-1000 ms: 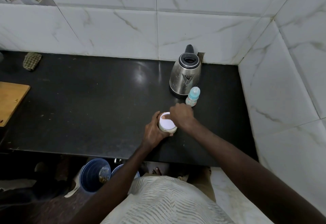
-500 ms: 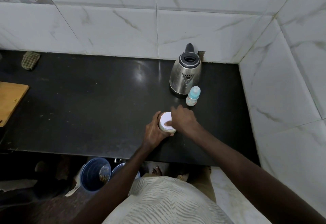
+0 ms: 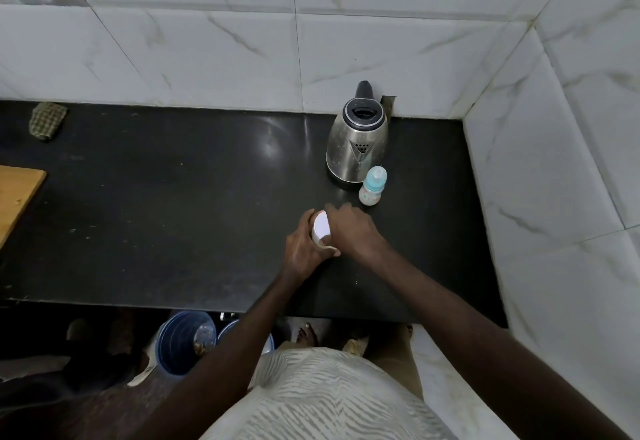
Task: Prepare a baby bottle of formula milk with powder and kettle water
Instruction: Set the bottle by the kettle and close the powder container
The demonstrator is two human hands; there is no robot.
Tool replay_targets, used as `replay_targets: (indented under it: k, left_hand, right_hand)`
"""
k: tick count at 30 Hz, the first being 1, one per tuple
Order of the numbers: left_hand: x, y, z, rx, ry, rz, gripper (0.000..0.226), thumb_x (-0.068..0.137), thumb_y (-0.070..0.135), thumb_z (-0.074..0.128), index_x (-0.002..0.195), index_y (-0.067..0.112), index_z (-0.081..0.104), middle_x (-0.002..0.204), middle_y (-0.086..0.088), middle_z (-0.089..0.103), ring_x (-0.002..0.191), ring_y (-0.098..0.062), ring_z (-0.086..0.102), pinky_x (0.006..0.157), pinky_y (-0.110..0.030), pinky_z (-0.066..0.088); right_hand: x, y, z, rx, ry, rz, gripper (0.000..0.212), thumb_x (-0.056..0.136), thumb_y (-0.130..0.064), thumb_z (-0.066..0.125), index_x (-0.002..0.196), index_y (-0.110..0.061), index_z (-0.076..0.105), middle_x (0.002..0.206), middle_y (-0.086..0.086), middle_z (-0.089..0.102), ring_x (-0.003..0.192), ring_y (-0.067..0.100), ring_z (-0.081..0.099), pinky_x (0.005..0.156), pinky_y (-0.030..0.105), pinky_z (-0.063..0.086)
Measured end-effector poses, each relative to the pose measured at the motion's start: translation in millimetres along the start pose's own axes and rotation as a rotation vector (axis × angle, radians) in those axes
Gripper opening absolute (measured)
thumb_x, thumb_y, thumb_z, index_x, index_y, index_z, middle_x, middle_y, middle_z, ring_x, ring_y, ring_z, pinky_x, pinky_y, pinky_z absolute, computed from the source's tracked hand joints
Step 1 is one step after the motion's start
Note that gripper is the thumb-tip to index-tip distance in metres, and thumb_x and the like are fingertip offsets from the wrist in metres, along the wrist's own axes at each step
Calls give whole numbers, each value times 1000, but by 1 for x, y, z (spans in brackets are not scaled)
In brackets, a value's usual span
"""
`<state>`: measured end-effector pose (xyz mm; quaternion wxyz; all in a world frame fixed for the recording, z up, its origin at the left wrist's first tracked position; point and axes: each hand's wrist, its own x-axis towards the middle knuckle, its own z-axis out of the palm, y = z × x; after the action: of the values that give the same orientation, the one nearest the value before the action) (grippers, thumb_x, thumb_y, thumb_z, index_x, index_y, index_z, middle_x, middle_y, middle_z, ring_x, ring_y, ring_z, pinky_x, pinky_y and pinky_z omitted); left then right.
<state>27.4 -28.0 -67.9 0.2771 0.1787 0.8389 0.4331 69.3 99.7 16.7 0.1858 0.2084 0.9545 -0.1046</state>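
The powder tub sat on the black tabletop, near its front edge, a bit fwd-left of the baby bottle and well short of the kettle. White lid was on, partly hidden. Judged step: getting that lid off so powder could be scooped.

To do it well: keep the tub planted on the tabletop w/ the holding hand, turn or prise only the lid, and lift it level so no powder puffs out (a jerk could tip the tub, which looked light). Lid should go down beside the tub, not toward the bottle, which stood just beside the kettle w/ its blue cap on and could be knocked.

Left hand was wrapped round the tub's left side, fingers curled closed on the wall, thumb near the top rim. Right hand lay over the lid from the right, palm down, fingers bent onto its edge; closed on the lid as far as could be seen, though its fingertips were hidden. Both forearms reached in from the near edge, right arm crossing diagonally, wrist slightly cocked.
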Motion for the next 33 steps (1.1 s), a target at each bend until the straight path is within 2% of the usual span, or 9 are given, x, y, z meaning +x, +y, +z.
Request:
replay_targets:
  k: [5,10,13,16,18,21,26,29,33]
  left_hand:
    - [12,4,3,2,5,-2,116,54,38,99,152,26,38,139,5,63,126,-15,60,107,-35,49]
    - [27,18,6,18,17,42,107,59,34,97,149,24,41,138,1,62,126,-20,59,104,-32,47]
    - [42,29,11,28,63,51,105,59,44,95,147,26,41,142,3,58,132,-22,53,108,-39,46]
    - [57,38,19,37,128,54,106,59,43,95,148,21,41,143,2,57,133,-25,50,109,-41,46]
    - [63,42,23,49,146,45,111,62,41,94,153,18,35,148,-1,53,137,-27,45,110,-38,43]
    - [70,44,29,48,167,34,111,66,39,92,156,15,30,152,-5,49,139,-30,41,105,-32,38]
    - [73,51,35,14,190,-4,108,71,38,89,157,13,27,152,-9,49,140,-32,40,104,-29,36]
    - [75,51,36,20,194,15,107,73,36,89,157,10,27,152,-14,49,141,-34,42,110,-37,41]
    - [76,50,37,7,183,48,99,75,31,88,154,10,32,151,-12,50,140,-33,42,105,-32,37]
  right_hand:
    - [9,14,-7,59,4,71,67,81,-61,77,119,-8,65,118,11,69,107,30,69,74,36,48]
    - [7,38,-5,207,68,148,67,93,-75,50,110,-12,65,112,9,68,105,32,66,75,36,43]
    - [10,57,-3,448,286,341,55,99,-65,44,112,-16,65,108,16,69,103,41,65,82,43,51]
    - [19,79,6,605,499,514,33,96,-34,59,125,-18,61,116,14,69,110,38,65,85,42,50]
    - [28,90,15,714,487,490,55,88,-23,67,140,-16,52,130,10,63,119,33,61,94,42,49]
    - [47,100,29,835,421,401,82,84,-28,80,153,-10,39,150,13,52,136,32,51,111,42,43]
    - [62,102,39,952,447,366,70,78,-21,85,139,-13,51,133,8,65,121,30,62,99,36,48]
    - [64,106,44,977,490,360,66,74,-19,87,132,-15,56,125,5,70,115,28,65,97,39,51]
    - [61,106,49,959,514,331,63,73,-18,88,128,-14,58,122,4,70,112,26,65,95,39,52]
